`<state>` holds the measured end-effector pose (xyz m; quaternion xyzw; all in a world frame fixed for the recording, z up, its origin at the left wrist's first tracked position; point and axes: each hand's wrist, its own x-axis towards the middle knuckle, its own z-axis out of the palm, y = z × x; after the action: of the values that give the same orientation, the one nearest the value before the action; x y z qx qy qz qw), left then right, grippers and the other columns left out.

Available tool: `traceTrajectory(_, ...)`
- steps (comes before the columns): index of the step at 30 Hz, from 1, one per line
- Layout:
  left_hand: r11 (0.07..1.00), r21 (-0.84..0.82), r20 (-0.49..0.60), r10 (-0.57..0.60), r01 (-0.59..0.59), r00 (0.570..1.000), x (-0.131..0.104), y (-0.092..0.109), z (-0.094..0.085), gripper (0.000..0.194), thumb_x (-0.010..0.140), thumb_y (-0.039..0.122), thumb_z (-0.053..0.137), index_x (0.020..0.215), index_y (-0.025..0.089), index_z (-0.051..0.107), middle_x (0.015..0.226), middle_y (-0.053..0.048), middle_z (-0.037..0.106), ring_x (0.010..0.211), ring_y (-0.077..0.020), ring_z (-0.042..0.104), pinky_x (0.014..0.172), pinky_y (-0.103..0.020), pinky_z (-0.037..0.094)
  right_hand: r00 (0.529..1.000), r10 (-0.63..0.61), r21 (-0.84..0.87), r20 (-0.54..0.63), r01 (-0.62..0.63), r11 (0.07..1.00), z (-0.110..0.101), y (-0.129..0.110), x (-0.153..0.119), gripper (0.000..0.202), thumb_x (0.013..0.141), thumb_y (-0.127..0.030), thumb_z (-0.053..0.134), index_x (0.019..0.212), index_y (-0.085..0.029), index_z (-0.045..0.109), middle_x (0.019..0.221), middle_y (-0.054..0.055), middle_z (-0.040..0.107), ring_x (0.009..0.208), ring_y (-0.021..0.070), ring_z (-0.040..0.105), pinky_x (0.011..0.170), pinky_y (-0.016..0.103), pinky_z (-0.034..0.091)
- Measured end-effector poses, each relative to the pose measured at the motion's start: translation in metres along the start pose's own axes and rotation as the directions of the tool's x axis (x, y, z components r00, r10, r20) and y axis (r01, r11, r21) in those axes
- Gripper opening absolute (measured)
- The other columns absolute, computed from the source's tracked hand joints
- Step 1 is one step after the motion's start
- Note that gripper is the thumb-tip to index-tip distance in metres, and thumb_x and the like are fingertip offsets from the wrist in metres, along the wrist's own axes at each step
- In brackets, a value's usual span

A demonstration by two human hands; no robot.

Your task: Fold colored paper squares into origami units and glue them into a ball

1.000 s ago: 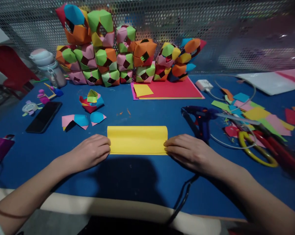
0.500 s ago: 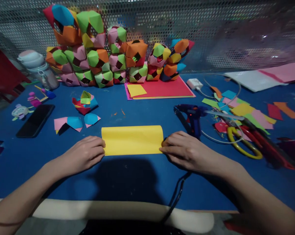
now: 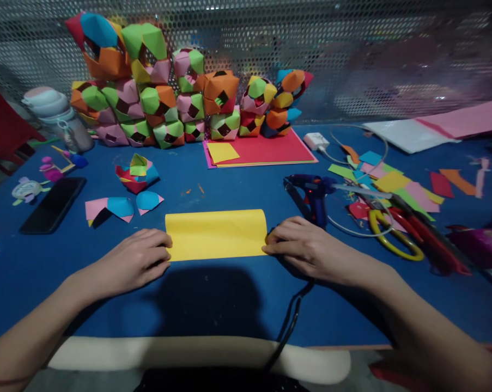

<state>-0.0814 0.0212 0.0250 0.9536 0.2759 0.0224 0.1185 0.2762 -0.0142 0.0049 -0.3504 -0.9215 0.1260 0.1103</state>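
Note:
A yellow sheet of paper lies on the blue table in front of me, bent over on itself with a rounded, uncreased far edge. My left hand grips its left end near the front corner, fingers pressed together. At the opposite end my right hand pinches the front right corner. Both thumbs are mostly hidden. Just beyond my right hand stands a dark blue glue gun, its small red light on and its black cord running toward the table's front edge.
Folded paper balls are stacked along the back by a perforated metal panel. A phone and a bottle are on the left. Yellow-handled scissors and paper pieces lie right. Red sheets rest behind.
The view has shifted slightly, so most things sit a little further left. Both hands keep hold of the yellow paper's ends, with its fold almost unchanged.

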Motion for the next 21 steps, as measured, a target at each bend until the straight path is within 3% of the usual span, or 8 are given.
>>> traceTrajectory(5, 0.999, -0.037, 0.059, -0.034, 0.036, 0.998, -0.001, 0.003, -0.007, 0.022, 0.09, 0.019, 0.04, 0.094, 0.019, 0.062, 0.106, -0.007, 0.059, 0.097, -0.0178, 0.053, 0.085, -0.033, 0.041, 1.0, -0.027, -0.004, -0.015, 0.027, 1.0, 0.004, 0.003, -0.001, 0.027, 0.09, -0.014, 0.039, 0.101, -0.02, 0.064, 0.09, 0.005, 0.062, 0.083, 0.0164, 0.053, 0.08, 0.036, 0.035)
traceTrajectory(11, 0.996, -0.049, -0.07, -0.075, 0.072, 0.995, 0.004, 0.003, 0.002, 0.023, 0.093, 0.021, 0.039, 0.105, 0.019, 0.058, 0.093, -0.004, 0.065, 0.087, -0.0151, 0.055, 0.083, -0.031, 0.038, 0.998, -0.064, -0.004, -0.025, 0.064, 0.998, 0.009, 0.003, 0.0, 0.024, 0.087, -0.014, 0.042, 0.099, -0.018, 0.062, 0.093, 0.006, 0.061, 0.084, 0.0173, 0.055, 0.083, 0.039, 0.034)
traceTrajectory(15, 0.982, 0.172, -0.168, -0.046, 0.075, 0.985, 0.015, 0.01, 0.016, 0.025, 0.094, 0.021, 0.035, 0.1, 0.017, 0.059, 0.075, -0.003, 0.064, 0.069, -0.0137, 0.054, 0.073, -0.031, 0.036, 0.997, -0.076, -0.04, -0.022, 0.075, 0.996, 0.01, 0.002, 0.003, 0.023, 0.087, -0.014, 0.041, 0.094, -0.019, 0.062, 0.091, 0.007, 0.062, 0.083, 0.0179, 0.055, 0.082, 0.039, 0.034)
traceTrajectory(18, 0.919, 0.382, -0.249, -0.002, 0.1, 0.969, 0.026, 0.017, 0.029, 0.03, 0.094, 0.022, 0.033, 0.087, 0.015, 0.061, 0.061, -0.003, 0.059, 0.058, -0.0146, 0.052, 0.061, -0.03, 0.032, 0.996, -0.083, -0.081, -0.021, 0.081, 0.993, 0.011, 0.0, 0.008, 0.024, 0.087, -0.015, 0.04, 0.087, -0.019, 0.063, 0.089, 0.008, 0.062, 0.08, 0.0181, 0.054, 0.075, 0.036, 0.036)
traceTrajectory(21, 0.874, 0.474, -0.277, 0.031, 0.108, 0.96, 0.042, 0.023, 0.038, 0.039, 0.095, 0.03, 0.031, 0.071, 0.013, 0.057, 0.052, -0.004, 0.056, 0.052, -0.0157, 0.053, 0.056, -0.03, 0.029, 0.997, -0.079, -0.136, -0.019, 0.075, 0.988, 0.012, -0.004, 0.014, 0.025, 0.087, -0.017, 0.039, 0.082, -0.017, 0.063, 0.087, 0.009, 0.062, 0.077, 0.018, 0.054, 0.068, 0.033, 0.036)
